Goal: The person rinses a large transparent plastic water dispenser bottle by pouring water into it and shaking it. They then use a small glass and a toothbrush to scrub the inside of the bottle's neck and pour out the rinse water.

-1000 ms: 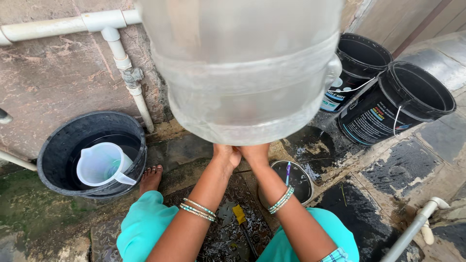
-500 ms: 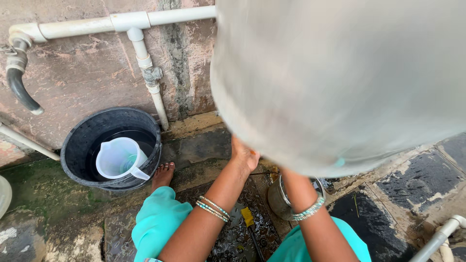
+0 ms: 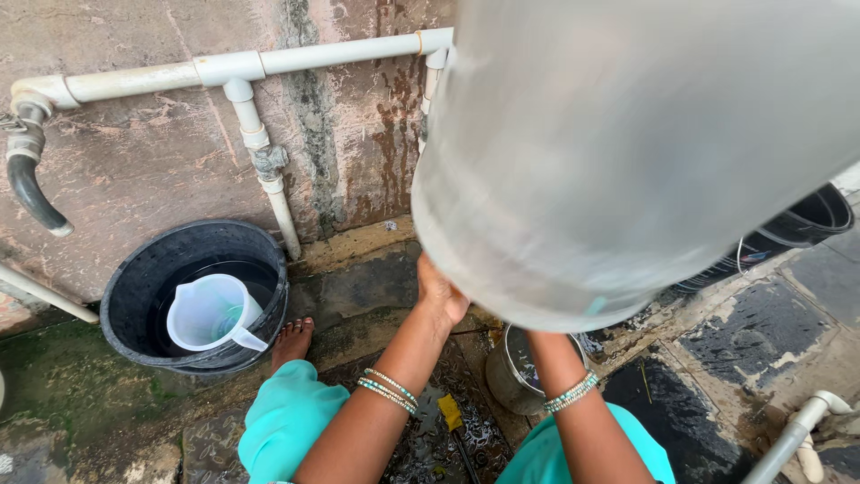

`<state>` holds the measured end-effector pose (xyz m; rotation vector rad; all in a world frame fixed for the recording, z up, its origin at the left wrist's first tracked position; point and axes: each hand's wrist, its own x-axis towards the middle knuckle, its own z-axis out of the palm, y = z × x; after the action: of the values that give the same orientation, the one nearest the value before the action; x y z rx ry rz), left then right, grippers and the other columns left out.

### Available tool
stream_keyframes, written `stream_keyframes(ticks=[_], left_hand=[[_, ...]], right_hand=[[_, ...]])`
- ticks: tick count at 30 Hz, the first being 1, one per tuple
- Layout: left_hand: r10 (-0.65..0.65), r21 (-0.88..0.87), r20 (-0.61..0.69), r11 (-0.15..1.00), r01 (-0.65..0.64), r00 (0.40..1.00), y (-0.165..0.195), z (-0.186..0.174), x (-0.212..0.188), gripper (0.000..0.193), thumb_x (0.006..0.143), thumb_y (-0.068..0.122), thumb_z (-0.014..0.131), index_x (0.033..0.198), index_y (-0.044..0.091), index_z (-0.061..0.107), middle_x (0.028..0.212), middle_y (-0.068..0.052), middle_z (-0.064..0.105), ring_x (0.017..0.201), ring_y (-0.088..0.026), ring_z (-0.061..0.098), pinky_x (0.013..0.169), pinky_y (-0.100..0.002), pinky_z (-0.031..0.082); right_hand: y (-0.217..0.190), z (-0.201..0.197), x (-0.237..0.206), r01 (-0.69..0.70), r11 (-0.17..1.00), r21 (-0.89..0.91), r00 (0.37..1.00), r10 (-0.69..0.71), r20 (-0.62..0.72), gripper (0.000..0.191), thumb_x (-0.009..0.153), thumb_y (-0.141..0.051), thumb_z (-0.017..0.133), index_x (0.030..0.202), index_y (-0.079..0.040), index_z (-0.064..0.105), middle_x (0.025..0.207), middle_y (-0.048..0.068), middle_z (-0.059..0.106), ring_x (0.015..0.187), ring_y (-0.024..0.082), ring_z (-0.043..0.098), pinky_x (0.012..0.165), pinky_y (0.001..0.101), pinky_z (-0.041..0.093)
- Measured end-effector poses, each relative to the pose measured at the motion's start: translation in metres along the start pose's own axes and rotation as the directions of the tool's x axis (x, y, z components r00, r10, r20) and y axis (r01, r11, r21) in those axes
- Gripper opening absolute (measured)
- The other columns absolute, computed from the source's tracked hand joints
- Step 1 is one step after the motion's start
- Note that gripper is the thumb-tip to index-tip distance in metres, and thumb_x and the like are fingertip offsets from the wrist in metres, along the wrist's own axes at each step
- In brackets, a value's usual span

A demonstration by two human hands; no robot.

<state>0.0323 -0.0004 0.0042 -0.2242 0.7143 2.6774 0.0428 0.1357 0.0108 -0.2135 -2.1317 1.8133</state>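
A large translucent plastic water jar (image 3: 627, 152) is held up close to the camera, tilted, its rounded base filling the upper right of the view. The left hand (image 3: 441, 294) is pressed flat against the jar's lower edge, fingers closed on it; the right hand is hidden behind the jar, so its grip cannot be told, only the bangled forearm (image 3: 564, 394) being seen. Judged from this, the load is best kept steady with both palms spread wide under the base. Below stands a small steel pot (image 3: 515, 372) on wet stone floor (image 3: 717, 358). To the left, a black bucket (image 3: 143, 287) holds a white plastic jug (image 3: 210, 312), beneath a white wall pipe (image 3: 269, 63).
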Motion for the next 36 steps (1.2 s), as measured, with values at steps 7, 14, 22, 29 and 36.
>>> stream_keyframes(ticks=[7, 14, 22, 29, 36], left_hand=[[-0.124, 0.104, 0.133, 0.988, 0.11, 0.983, 0.013, -0.001, -0.002, 0.088, 0.092, 0.069, 0.027, 0.152, 0.007, 0.046, 0.154, -0.017, 0.05, 0.141, -0.036, 0.045, 0.116, -0.05, 0.029], [0.006, 0.084, -0.09, 0.996, 0.002, 0.996, 0.009, 0.001, -0.007, 0.07, 0.097, 0.059, 0.035, 0.148, 0.012, 0.044, 0.145, -0.017, 0.056, 0.14, -0.034, 0.053, 0.119, -0.059, 0.043], [-0.081, 0.111, -0.075, 0.99, 0.089, 0.994, 0.003, -0.014, 0.021, 0.078, 0.098, 0.064, 0.027, 0.146, 0.005, 0.044, 0.147, -0.017, 0.053, 0.136, -0.031, 0.049, 0.11, -0.053, 0.034], [0.033, 0.173, -0.112, 0.985, -0.013, 0.993, -0.018, -0.017, 0.022, 0.083, 0.097, 0.068, 0.027, 0.149, 0.005, 0.04, 0.149, -0.02, 0.05, 0.136, -0.034, 0.049, 0.11, -0.052, 0.036], [-0.021, 0.157, -0.1, 0.987, 0.036, 0.995, -0.012, -0.014, 0.025, 0.088, 0.095, 0.071, 0.026, 0.152, 0.005, 0.036, 0.152, -0.023, 0.047, 0.137, -0.036, 0.05, 0.109, -0.051, 0.039]], right_hand=[[-0.052, -0.031, 0.005, 0.15, 0.964, 0.218, 0.988, -0.142, -0.055, 0.049, 0.083, -0.021, 0.08, 0.122, 0.002, 0.062, 0.12, 0.019, 0.072, 0.107, 0.027, 0.071, 0.097, 0.0398, 0.057], [-0.016, 0.022, -0.028, 0.085, 0.996, -0.007, 0.985, -0.082, 0.154, 0.048, 0.083, -0.021, 0.08, 0.123, 0.002, 0.063, 0.12, 0.019, 0.072, 0.108, 0.027, 0.071, 0.098, 0.0398, 0.056], [-0.012, -0.005, -0.004, 0.158, 0.98, 0.119, 0.983, -0.168, 0.078, 0.048, 0.083, -0.02, 0.079, 0.123, 0.002, 0.064, 0.121, 0.019, 0.072, 0.108, 0.027, 0.07, 0.098, 0.0398, 0.056], [0.051, 0.049, -0.002, -0.013, 1.0, 0.022, 0.992, 0.01, 0.129, 0.047, 0.084, -0.02, 0.079, 0.123, 0.002, 0.064, 0.121, 0.019, 0.071, 0.109, 0.026, 0.07, 0.099, 0.0398, 0.056], [0.058, 0.004, 0.015, -0.059, 0.997, 0.053, 0.998, 0.058, 0.021, 0.047, 0.084, -0.019, 0.079, 0.123, 0.002, 0.065, 0.122, 0.019, 0.071, 0.11, 0.026, 0.07, 0.099, 0.0398, 0.055]])
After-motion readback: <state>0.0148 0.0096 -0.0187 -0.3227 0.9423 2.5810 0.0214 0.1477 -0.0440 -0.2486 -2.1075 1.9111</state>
